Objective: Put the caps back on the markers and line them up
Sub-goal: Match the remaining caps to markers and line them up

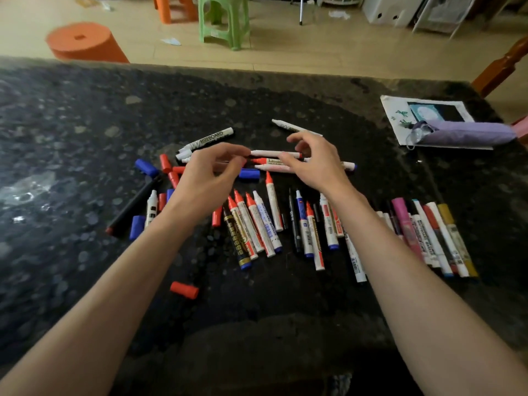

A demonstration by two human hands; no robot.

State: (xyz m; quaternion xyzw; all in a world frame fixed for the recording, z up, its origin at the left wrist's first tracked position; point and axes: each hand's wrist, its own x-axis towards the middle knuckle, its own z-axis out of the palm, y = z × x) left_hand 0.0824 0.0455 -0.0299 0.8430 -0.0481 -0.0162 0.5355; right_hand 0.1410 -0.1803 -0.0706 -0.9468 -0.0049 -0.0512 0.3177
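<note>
Many markers lie on a dark stone table (71, 132). My right hand (315, 165) pinches a white marker (271, 153) near its right end and holds it level above the pile. The curled fingertips of my left hand (210, 174) meet that marker's left end. Uncapped red-tipped markers (254, 224) lie fanned below my hands. A tidier row of capped markers (440, 238) lies at the right. Loose caps are scattered about: a blue cap (145, 167), another blue cap (249, 173), a red cap (184, 290). A whiteboard marker (213, 138) lies behind my left hand.
A long black marker (134, 205) lies slanted at the left. A folded purple umbrella (468, 134) rests on a printed sheet (397, 115) at the table's right rear. Beyond the far edge stand an orange stool (85, 41), a green stool (224, 21) and a wooden chair (500, 67).
</note>
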